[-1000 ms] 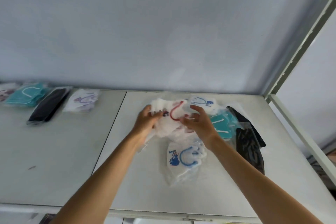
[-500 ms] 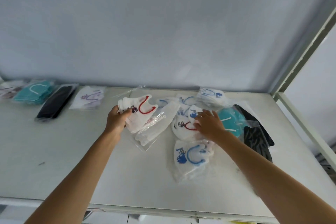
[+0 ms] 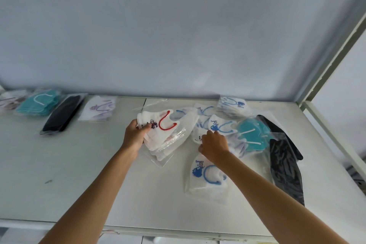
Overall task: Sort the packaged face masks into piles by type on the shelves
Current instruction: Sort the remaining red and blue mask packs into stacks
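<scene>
Bare shelf [image 3: 59, 174] lies left; left hand [image 3: 134, 134] grips red-loop mask pack [image 3: 160, 130], right hand [image 3: 213, 144] pinches pile pack [image 3: 198, 136].

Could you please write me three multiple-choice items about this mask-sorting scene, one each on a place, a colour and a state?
1. Where does the sorted black packaged mask pile lie?
A. Between the teal pile and the white purple-looped pile
B. At the shelf's front edge
C. On top of the teal pile

2. What colour is the ear loop on the white packaged mask held by the left hand?
A. Green
B. Red
C. Yellow

3. What is the right hand doing?
A. Hanging idle off the shelf
B. Reaching with curled fingers into the unsorted heap
C. Holding a black mask up

Answers: 1 A, the teal packaged mask pile is on one side and the white purple-looped mask pile on the other. 2 B, the loop is plainly red. 3 B, its fingers are down among white packs.
</scene>
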`<move>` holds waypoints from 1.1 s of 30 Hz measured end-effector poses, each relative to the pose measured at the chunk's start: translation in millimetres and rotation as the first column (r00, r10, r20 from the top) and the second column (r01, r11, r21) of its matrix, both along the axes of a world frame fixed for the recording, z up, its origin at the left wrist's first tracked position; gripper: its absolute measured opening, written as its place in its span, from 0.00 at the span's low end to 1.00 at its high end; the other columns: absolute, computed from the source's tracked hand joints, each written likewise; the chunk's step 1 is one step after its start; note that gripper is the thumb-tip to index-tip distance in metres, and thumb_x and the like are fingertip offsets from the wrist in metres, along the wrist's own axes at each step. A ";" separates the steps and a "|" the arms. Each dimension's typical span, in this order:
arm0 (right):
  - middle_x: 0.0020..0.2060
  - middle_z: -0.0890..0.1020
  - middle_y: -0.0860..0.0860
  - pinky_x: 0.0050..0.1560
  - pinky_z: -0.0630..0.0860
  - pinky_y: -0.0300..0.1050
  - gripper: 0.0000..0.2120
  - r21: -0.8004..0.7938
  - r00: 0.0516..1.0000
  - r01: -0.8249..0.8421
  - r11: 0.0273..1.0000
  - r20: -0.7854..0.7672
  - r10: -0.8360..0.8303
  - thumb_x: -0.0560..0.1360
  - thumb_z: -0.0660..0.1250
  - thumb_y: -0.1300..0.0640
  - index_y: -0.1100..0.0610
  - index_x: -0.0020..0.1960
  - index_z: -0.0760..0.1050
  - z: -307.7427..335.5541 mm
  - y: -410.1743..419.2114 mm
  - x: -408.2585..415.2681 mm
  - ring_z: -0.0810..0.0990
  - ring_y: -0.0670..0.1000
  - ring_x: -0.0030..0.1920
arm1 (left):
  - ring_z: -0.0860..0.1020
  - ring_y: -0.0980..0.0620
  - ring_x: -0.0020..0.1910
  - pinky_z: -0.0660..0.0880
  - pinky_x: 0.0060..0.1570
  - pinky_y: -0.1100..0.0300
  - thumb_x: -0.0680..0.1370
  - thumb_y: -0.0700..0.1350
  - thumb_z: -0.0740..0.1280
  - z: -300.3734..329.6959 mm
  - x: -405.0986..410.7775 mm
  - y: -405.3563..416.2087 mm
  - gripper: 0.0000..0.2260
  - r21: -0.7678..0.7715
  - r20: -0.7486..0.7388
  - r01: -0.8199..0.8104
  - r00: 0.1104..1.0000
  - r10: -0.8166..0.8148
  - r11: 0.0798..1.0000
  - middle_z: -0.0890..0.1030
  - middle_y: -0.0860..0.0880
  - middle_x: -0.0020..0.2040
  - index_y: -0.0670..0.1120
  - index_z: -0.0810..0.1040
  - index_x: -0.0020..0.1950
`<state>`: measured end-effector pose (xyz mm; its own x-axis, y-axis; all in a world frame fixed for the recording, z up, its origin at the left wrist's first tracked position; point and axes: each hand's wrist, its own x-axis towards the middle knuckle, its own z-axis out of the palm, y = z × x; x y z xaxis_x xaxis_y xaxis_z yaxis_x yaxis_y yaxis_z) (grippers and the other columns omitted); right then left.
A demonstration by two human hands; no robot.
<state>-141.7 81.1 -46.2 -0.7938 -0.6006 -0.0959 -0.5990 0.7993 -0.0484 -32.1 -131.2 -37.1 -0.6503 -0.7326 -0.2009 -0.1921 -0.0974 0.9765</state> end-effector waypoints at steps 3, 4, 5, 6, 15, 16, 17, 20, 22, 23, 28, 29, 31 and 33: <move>0.40 0.78 0.54 0.39 0.71 0.42 0.13 -0.144 0.995 0.100 0.985 0.042 -0.094 0.75 0.58 0.55 0.61 0.44 0.79 5.3 9.5 -1.0 0.80 0.55 0.46 | 0.79 0.44 0.47 0.77 0.51 0.48 0.76 0.39 0.68 -2.3 3.5 -2.7 0.06 0.016 0.011 -0.001 1.000 0.000 1.000 0.80 0.41 0.50 0.43 0.75 0.53; 0.37 0.77 0.54 0.36 0.69 0.42 0.14 -0.213 0.987 0.156 0.965 0.079 -0.142 0.75 0.58 0.55 0.61 0.41 0.79 6.6 13.6 -1.3 0.80 0.55 0.43 | 0.78 0.44 0.48 0.77 0.50 0.49 0.76 0.39 0.67 -2.6 4.4 -3.2 0.07 0.018 0.016 0.003 1.000 -0.003 1.000 0.80 0.42 0.50 0.43 0.75 0.53; 0.36 0.78 0.54 0.34 0.67 0.42 0.14 -0.290 0.975 0.214 0.933 0.125 -0.185 0.74 0.58 0.55 0.61 0.39 0.79 7.7 17.9 -1.8 0.79 0.56 0.42 | 0.78 0.44 0.48 0.77 0.49 0.50 0.76 0.38 0.67 -2.7 4.6 -3.1 0.07 0.022 0.019 0.006 1.000 -0.007 1.000 0.79 0.42 0.50 0.43 0.75 0.54; 0.37 0.79 0.54 0.34 0.67 0.43 0.14 -0.369 0.965 0.256 0.894 0.155 -0.212 0.74 0.58 0.55 0.60 0.39 0.79 9.9 22.6 -1.4 0.79 0.56 0.42 | 0.78 0.44 0.48 0.77 0.47 0.51 0.76 0.38 0.67 -1.9 4.7 -2.1 0.08 0.028 0.023 0.010 1.000 -0.010 1.000 0.79 0.42 0.50 0.43 0.74 0.54; 0.50 0.84 0.49 0.50 0.77 0.45 0.09 -0.714 0.955 -0.065 0.698 -0.247 -0.165 0.74 0.68 0.58 0.55 0.52 0.84 44.5 26.3 33.3 0.79 0.52 0.55 | 0.80 0.44 0.49 0.80 0.40 0.53 0.76 0.39 0.68 10.7 -22.1 51.8 0.15 0.146 0.006 0.199 0.979 -0.202 0.969 0.80 0.41 0.54 0.42 0.70 0.61; 0.48 0.85 0.48 0.47 0.78 0.45 0.09 -0.673 0.942 -0.144 0.726 -0.318 -0.107 0.72 0.69 0.58 0.54 0.51 0.84 42.4 20.0 39.0 0.80 0.52 0.52 | 0.81 0.46 0.46 0.79 0.37 0.55 0.77 0.39 0.67 15.6 -25.3 60.8 0.13 0.186 -0.043 0.232 0.973 -0.228 0.955 0.80 0.43 0.52 0.43 0.70 0.60; 0.46 0.85 0.48 0.43 0.79 0.44 0.09 -0.628 0.933 -0.192 0.754 -0.354 -0.058 0.70 0.69 0.57 0.53 0.49 0.84 39.8 13.5 44.3 0.81 0.52 0.49 | 0.81 0.48 0.43 0.78 0.35 0.57 0.78 0.40 0.65 19.2 -27.9 67.8 0.11 0.217 -0.099 0.268 0.963 -0.252 0.939 0.81 0.44 0.49 0.44 0.71 0.60; 0.44 0.84 0.47 0.36 0.79 0.42 0.11 -0.530 0.944 -0.204 0.823 -0.328 0.023 0.67 0.68 0.54 0.52 0.48 0.84 31.8 0.1 52.9 0.82 0.53 0.45 | 0.81 0.51 0.35 0.77 0.31 0.61 0.81 0.46 0.59 28.0 -28.7 80.8 0.09 0.270 -0.191 0.324 0.941 -0.280 0.907 0.82 0.46 0.41 0.45 0.77 0.53; 0.46 0.84 0.48 0.37 0.79 0.44 0.11 -0.499 0.945 -0.190 0.846 -0.327 0.019 0.68 0.69 0.54 0.52 0.50 0.83 29.0 -1.4 52.9 0.82 0.54 0.47 | 0.80 0.49 0.36 0.77 0.33 0.59 0.82 0.55 0.54 28.7 -26.4 82.5 0.19 0.356 -0.211 0.318 0.943 -0.255 0.879 0.82 0.45 0.39 0.45 0.79 0.50; 0.49 0.83 0.48 0.40 0.79 0.45 0.12 -0.492 0.952 -0.184 0.851 -0.306 0.029 0.71 0.68 0.54 0.52 0.52 0.83 30.4 -0.6 53.5 0.81 0.54 0.50 | 0.80 0.49 0.36 0.77 0.34 0.58 0.82 0.59 0.52 26.9 -24.6 81.7 0.23 0.377 -0.216 0.310 0.946 -0.242 0.873 0.83 0.44 0.40 0.45 0.79 0.50; 0.60 0.78 0.48 0.60 0.71 0.50 0.22 -0.514 0.954 -0.296 0.805 -0.116 0.276 0.75 0.57 0.42 0.50 0.63 0.77 30.6 9.2 50.2 0.73 0.54 0.60 | 0.81 0.49 0.42 0.78 0.37 0.57 0.79 0.46 0.64 22.8 -10.2 78.2 0.09 0.215 -0.169 0.306 0.947 -0.274 0.927 0.83 0.44 0.48 0.46 0.76 0.58; 0.58 0.79 0.48 0.60 0.71 0.51 0.20 -0.598 0.962 -0.256 0.760 -0.083 0.258 0.74 0.59 0.42 0.49 0.60 0.79 31.4 13.1 48.1 0.74 0.54 0.58 | 0.81 0.49 0.42 0.79 0.38 0.57 0.79 0.43 0.65 23.2 -7.1 76.6 0.08 0.193 -0.162 0.289 0.952 -0.260 0.938 0.83 0.45 0.47 0.47 0.76 0.57; 0.58 0.79 0.49 0.62 0.70 0.52 0.15 -0.756 0.996 -0.053 0.652 0.009 0.091 0.73 0.69 0.48 0.50 0.57 0.81 27.7 18.4 35.7 0.73 0.53 0.59 | 0.81 0.49 0.44 0.78 0.41 0.55 0.78 0.41 0.65 28.9 1.5 72.9 0.08 0.188 -0.162 0.267 0.958 -0.238 0.945 0.83 0.46 0.47 0.49 0.76 0.56; 0.61 0.73 0.50 0.65 0.68 0.48 0.24 -0.781 0.948 0.265 0.565 0.317 -0.007 0.70 0.74 0.51 0.50 0.64 0.75 34.7 23.2 25.1 0.70 0.51 0.62 | 0.80 0.48 0.45 0.77 0.42 0.54 0.78 0.41 0.67 34.7 11.4 66.9 0.07 0.184 -0.143 0.275 0.957 -0.251 0.944 0.82 0.46 0.47 0.49 0.77 0.55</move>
